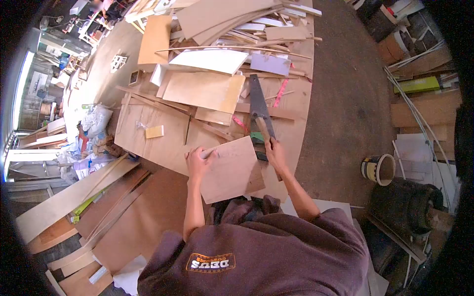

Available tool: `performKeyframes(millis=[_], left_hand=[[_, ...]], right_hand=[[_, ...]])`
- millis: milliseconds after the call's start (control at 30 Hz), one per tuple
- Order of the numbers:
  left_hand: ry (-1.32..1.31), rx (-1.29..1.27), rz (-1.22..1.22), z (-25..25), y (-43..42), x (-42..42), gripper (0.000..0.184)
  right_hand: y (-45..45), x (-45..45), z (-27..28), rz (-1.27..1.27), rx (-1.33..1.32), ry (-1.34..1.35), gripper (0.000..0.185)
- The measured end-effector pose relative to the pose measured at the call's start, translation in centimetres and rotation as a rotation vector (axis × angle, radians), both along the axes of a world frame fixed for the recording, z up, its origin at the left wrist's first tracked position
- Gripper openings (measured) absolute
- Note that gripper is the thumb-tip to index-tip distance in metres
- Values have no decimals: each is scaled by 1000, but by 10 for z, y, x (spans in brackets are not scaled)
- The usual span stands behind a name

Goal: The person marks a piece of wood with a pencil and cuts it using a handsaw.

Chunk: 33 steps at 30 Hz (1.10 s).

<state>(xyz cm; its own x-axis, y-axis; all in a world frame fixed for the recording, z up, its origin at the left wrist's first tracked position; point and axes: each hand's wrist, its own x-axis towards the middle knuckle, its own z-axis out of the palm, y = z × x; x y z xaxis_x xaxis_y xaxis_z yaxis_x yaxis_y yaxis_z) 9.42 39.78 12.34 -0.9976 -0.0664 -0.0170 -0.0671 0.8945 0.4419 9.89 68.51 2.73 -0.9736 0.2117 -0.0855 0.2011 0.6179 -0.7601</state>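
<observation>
Floor (340,113) bears open bucket (370,169), left hand (198,162) holding board (233,172)

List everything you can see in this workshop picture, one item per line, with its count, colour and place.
Held board: 1, light brown, at left hand
Saw: 1, dark blade, far side of right hand
Worktable: 1, light wood, centre
Scrap boards: many, brown and white, heaped on worktable
Lilac board: 1, by the heap
Bucket: 1, dark and yellow outside, floor right
Green package: 1, upper right
Bags: several, whitish, left
Planks: several, brown tones, lower left
Shirt: 1, dark, bottom
Left hand: 1, fingers on held board
Right hand: 1, gripping saw
</observation>
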Motion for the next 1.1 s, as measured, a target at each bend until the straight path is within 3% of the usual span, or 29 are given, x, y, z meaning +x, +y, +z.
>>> performKeyframes(millis=[100,233,367,433,467,500,567,600,700,767,833,867,967,1100], left_hand=[[68,39,15,-15,-28,2,51],[63,20,38,-10,-69,-8,51],[40,78,44,-15,-116,-27,51],[21,117,34,-20,-128,-42,51],[30,128,33,-17,-133,-45,51],[33,137,33,-19,-139,-45,51],[50,101,-70,-39,-157,-54,50],[85,47,-151,-47,-162,-61,50],[54,105,-175,-50,-173,-72,49],[68,145,-187,-29,-170,-76,50],[74,174,-197,-23,-162,-77,50],[96,165,-222,-26,-157,-80,51],[97,130,-279,-31,-134,-84,52],[42,22,-290,-28,-99,-74,49]], right_hand=[[-29,-1,12,7,-171,-142,26],[-79,0,2,-5,-70,162,27],[-133,-14,7,-101,-295,18,24],[-161,-20,-2,-180,-169,-26,23],[-169,-23,-52,-163,-74,3,22],[-173,-19,-55,-179,-49,-6,22],[-177,-17,-56,-165,-85,191,22],[-165,-18,-64,-41,-65,145,27],[-144,-11,14,31,57,67,26],[-122,-7,-11,-59,164,72,24],[-112,5,-8,-66,578,-96,29],[-107,11,-8,-23,601,-127,40],[-92,19,-40,4,664,-181,45],[-77,21,-67,127,746,-123,43]])
